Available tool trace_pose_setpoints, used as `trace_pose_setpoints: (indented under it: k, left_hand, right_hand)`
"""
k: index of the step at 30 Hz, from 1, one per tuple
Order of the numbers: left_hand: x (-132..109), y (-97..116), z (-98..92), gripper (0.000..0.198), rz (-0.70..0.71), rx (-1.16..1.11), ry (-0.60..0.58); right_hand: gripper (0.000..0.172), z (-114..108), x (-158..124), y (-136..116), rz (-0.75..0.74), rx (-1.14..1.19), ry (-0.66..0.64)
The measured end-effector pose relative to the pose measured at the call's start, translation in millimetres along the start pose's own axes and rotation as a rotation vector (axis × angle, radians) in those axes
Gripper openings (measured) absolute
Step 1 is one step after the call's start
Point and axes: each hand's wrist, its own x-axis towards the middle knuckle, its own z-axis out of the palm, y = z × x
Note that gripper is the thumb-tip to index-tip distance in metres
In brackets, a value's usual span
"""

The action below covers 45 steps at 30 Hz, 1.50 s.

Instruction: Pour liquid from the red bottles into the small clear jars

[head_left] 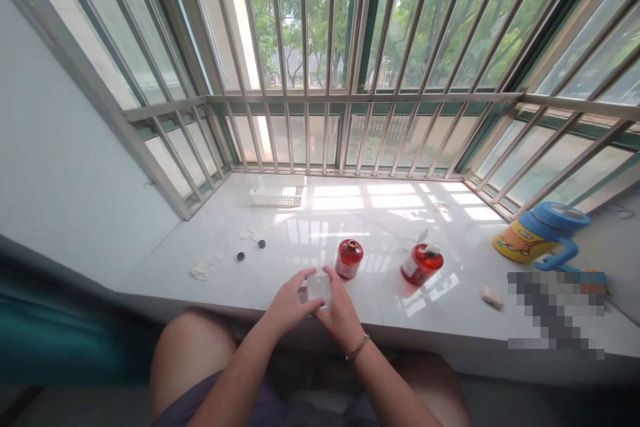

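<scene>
Two hands, the left hand (pixel 290 303) and the right hand (pixel 341 303), grasp together one small clear container (pixel 319 289), with fingers around its sides and both thumbs near its lower edge. This container is held low above the front part of the white ledge (pixel 285 263), between the two forearms; whether something is inside, I cannot tell. Just beyond the right hand stands an open red bottle (pixel 349 261), upright and very near to the fingers; if they touch it, I cannot say surely. To hold the container well, I think the pressure should be gentle and equal from both sides, because its clear wall looks smooth and could slip. It would be good to keep it level, and to turn it with fingertips rather than with the whole wrist, so that the knuckles do not push the neighbouring bottle. The elbows could also be kept close, for a steadier hold. A second red bottle (pixel 421 267) is well apart on the right side, two small black caps (pixel 241 256) lie at the left, and behind them a white basket (pixel 277 200) stands near the window bars (pixel 327 57).
</scene>
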Motion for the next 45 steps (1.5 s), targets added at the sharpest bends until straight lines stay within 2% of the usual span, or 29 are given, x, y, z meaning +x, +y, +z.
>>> trace_pose_setpoints:
  k: [3, 6, 10, 12, 15, 18, 19, 21, 24, 26, 29, 32, 36, 40, 45]
  left_hand:
    - [0.7, 1.2, -2.0, 0.083, 0.038, -0.1, 0.008]
    - [8.7, 10.2, -5.0, 0.079, 0.126, -0.189, 0.084]
    - [35.1, 35.0, -7.5, 0.066, 0.24, -0.189, 0.056]
    - [53.3, 48.6, -5.3, 0.066, 0.257, -0.156, 0.017]
    - [80.9, 64.8, 6.3, 0.082, 0.207, -0.1, -0.05]
    - [102.4, 73.1, 26.6, 0.103, 0.205, -0.08, -0.114]
    - [107.0, 74.1, 33.7, 0.104, 0.219, -0.087, -0.124]
    - [111.5, 73.9, 44.9, 0.089, 0.246, -0.102, -0.115]
    - [105.9, 69.3, 48.4, 0.057, 0.277, -0.107, -0.069]
    - [95.4, 63.7, 41.5, 0.051, 0.289, -0.106, -0.068]
    - [74.4, 51.7, 25.6, 0.056, 0.262, -0.115, -0.047]
    - [52.0, 37.7, 12.9, 0.064, 0.188, -0.182, 0.037]
    - [28.9, 22.0, 7.0, 0.07, 0.122, -0.244, 0.116]
    - [18.1, 12.6, 8.8, 0.085, 0.128, -0.221, 0.159]
    - [15.3, 10.3, 5.7, 0.087, 0.147, -0.083, 0.143]
  right_hand:
    - [0.082, 3.5, 2.8, -7.2, 0.06, 0.015, 0.011]
    - [0.08, -1.8, 2.4, -14.4, 0.156, 0.031, -0.002]
    - [0.083, -19.9, -4.0, -18.2, 0.241, 0.057, -0.008]
    - [0.082, -33.6, -10.0, -17.6, 0.275, 0.067, 0.012]
    - [0.08, -59.4, -20.8, -15.4, 0.325, 0.077, 0.044]
    - [0.074, -88.4, -28.6, -11.6, 0.375, 0.081, 0.08]
    - [0.073, -97.9, -29.5, -9.8, 0.388, 0.083, 0.089]
    - [0.072, -115.4, -27.9, -5.8, 0.409, 0.085, 0.103]
    - [0.076, -135.8, -17.4, -0.9, 0.427, 0.073, 0.126]
    - [0.083, -143.8, -6.7, 0.4, 0.429, 0.091, 0.149]
    - [0.091, -146.7, 10.1, -0.3, 0.429, 0.186, 0.147]
    - [0.094, -141.6, 23.5, -2.8, 0.434, 0.259, 0.116]
    - [0.093, -131.1, 35.7, -6.6, 0.385, 0.21, 0.049]
    - [0.09, -125.0, 46.1, -9.1, 0.256, 0.047, -0.036]
    - [0.091, -126.1, 57.0, -13.3, 0.1, -0.064, -0.144]
